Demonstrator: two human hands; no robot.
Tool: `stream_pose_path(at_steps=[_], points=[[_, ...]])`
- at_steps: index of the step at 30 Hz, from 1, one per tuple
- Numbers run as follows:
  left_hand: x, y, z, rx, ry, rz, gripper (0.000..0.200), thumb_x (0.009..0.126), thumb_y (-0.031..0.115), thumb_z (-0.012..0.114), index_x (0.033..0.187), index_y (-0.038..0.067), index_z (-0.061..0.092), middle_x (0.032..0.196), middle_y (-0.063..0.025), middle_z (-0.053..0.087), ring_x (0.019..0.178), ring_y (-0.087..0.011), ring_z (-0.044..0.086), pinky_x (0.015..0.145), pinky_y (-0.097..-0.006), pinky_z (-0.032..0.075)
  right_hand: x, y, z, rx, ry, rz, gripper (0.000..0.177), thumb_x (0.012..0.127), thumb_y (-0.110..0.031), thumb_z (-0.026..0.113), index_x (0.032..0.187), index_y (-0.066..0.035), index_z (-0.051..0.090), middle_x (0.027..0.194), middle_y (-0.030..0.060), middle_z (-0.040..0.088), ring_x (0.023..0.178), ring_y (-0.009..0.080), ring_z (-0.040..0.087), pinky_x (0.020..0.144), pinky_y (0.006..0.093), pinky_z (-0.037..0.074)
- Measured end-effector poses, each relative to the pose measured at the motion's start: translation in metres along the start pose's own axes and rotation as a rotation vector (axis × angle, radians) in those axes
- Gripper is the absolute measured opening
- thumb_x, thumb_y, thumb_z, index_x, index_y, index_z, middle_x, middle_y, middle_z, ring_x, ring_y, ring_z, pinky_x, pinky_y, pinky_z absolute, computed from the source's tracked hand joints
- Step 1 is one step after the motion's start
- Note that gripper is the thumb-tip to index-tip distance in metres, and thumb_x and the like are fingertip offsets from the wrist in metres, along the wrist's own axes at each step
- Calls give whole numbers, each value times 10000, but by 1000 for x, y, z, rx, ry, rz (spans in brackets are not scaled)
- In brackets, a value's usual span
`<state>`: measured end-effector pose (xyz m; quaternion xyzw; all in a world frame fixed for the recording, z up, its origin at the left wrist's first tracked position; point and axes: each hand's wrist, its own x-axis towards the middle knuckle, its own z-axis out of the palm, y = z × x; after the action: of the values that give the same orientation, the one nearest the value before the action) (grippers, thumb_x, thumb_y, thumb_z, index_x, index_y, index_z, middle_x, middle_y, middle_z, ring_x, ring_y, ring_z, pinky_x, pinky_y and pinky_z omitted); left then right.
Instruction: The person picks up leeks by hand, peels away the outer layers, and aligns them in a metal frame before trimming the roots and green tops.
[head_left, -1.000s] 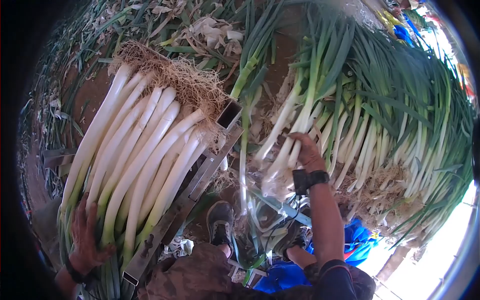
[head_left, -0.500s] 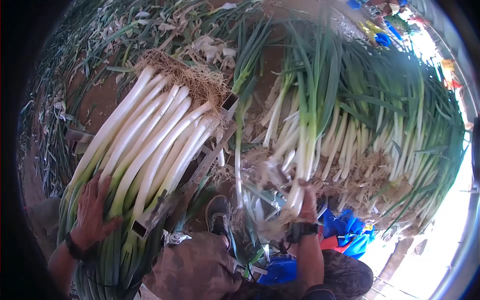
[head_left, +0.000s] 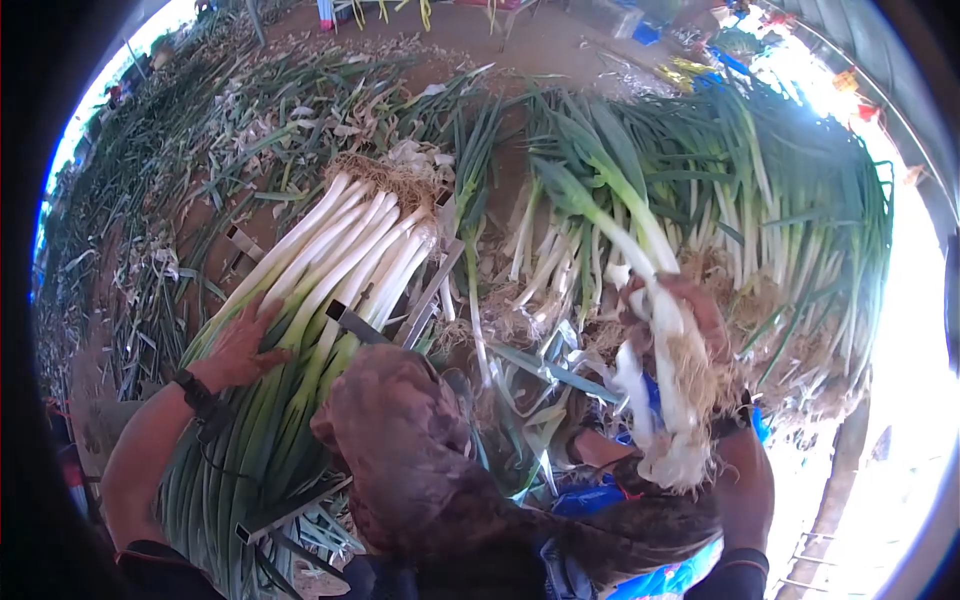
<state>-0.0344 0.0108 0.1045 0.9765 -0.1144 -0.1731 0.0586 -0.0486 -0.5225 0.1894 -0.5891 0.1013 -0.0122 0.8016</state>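
Note:
My left hand (head_left: 238, 345) lies with spread fingers on a large bundle of green onions (head_left: 345, 235), where the white stalks turn green. The bundle rests in a metal frame (head_left: 352, 322), roots pointing away from me and leaves toward me. My right hand (head_left: 695, 305) is wrapped around a few green onions (head_left: 672, 345), held up at the right with their roots toward me and their leaves pointing away. Loose outer skin hangs beside their white stalks. Part of the right hand's fingers is hidden behind the stalks.
A long pile of green onions (head_left: 800, 215) covers the ground on the right. Cut leaves and peelings (head_left: 270, 130) litter the ground behind the frame. My camouflage-covered knee (head_left: 395, 400) is between the bundle and my right hand. Blue plastic (head_left: 590, 497) lies below.
My right hand has lifted the green onions and moved right, tilting them. My left hand remains on the bundle. The view has shifted, showing more of the ground beyond.

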Motion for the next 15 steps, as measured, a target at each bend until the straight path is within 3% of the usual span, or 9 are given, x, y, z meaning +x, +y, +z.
stream_pose_path(at_steps=[1,2,4,6,7,10,12,15], points=[[-10,3,-11,10,9,2,910,809,565,665,1505,112,291,1501,-298,278,1311,-494,381,1078,-528,333,-13,-9,-11,55,-157,114,305,914,-265,623,1103,-25,621,1098,192,627,987,265,646,797,337,568],[-25,6,-26,47,-55,9,866,805,503,697,1476,86,343,1477,-296,325,1293,-476,412,1065,-509,354,14,18,-65,-4,-250,423,281,887,-199,682,1116,-50,617,1099,185,627,999,274,645,795,334,561],[-53,13,-52,90,-123,11,822,800,441,729,1447,60,395,1452,-295,372,1275,-458,443,1053,-491,375,-23,42,-89,-812,-707,-434,420,834,-133,748,1205,-69,562,1144,162,608,1034,264,630,811,343,568],[-79,23,-76,-46,-217,5,708,794,334,754,1364,10,488,1351,-258,502,1211,-419,516,1013,-461,417,-70,53,-86,-620,-527,-54,571,790,-111,789,1280,-95,497,1192,139,583,1069,249,614,823,348,577],[-94,28,-85,-36,-215,-7,708,794,334,754,1364,10,488,1351,-258,502,1211,-419,516,1013,-461,417,-89,54,-56,-404,-590,-85,569,823,-104,759,1308,-93,463,1223,137,565,1087,220,604,842,337,577],[-129,53,-107,-8,-198,84,637,815,317,736,1316,-12,520,1252,-215,578,1144,-400,558,969,-452,447,-98,55,-58,-749,-753,-273,571,814,-147,761,1300,-89,466,1227,120,574,1066,230,604,868,344,544],[-153,94,-115,8,-125,259,628,822,328,731,1311,-2,516,1221,-197,586,1097,-401,576,947,-441,463,-105,60,-60,-816,-790,-323,575,808,-175,763,1294,-86,468,1230,109,581,1052,236,604,885,348,522],[-177,164,-110,-90,-208,420,655,835,333,725,1353,13,484,1252,-207,574,1153,-379,557,991,-441,441,-121,61,-64,-872,-818,-373,584,799,-218,766,1285,-82,471,1234,92,590,1031,246,604,911,354,490]])
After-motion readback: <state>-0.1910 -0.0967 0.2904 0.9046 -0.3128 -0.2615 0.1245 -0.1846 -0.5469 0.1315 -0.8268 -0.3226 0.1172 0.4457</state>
